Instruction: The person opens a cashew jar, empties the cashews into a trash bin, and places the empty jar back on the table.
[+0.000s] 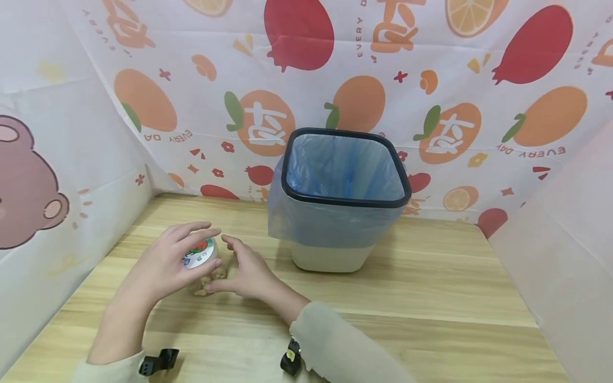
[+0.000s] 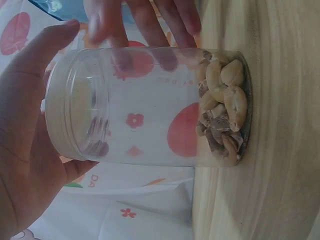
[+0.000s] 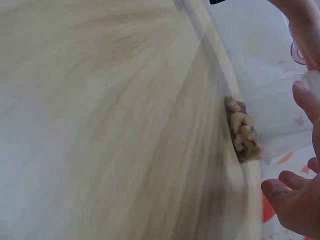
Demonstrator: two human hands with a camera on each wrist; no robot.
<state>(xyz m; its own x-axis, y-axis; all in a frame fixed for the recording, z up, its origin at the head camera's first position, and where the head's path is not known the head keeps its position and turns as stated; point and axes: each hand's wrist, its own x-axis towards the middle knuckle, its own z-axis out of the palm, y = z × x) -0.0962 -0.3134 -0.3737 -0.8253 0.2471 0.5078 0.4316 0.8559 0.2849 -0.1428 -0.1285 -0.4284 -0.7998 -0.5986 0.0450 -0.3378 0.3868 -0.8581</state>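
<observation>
A clear plastic jar [image 2: 150, 107] with cashew nuts [image 2: 227, 95] and dark bits in its bottom stands upright on the wooden table. Its round white lid [image 1: 200, 254] carries a colourful print. My left hand [image 1: 168, 261] spans the lid, its thumb on the near side and fingers reaching past the far side. In the left wrist view the left thumb [image 2: 42, 47] stands a little off the jar. My right hand [image 1: 251, 271] is at the jar's right side, thumb and fingers spread apart; the right wrist view shows its fingers [image 3: 285, 192] clear of the wall.
A bin [image 1: 330, 258] with a black rim and a bluish liner bag stands at the back middle, right of the jar. Fruit-printed cloth [image 1: 191, 101] covers the back wall, and pale cloth hangs at both sides. Bare wooden table [image 1: 445, 287] extends to the right.
</observation>
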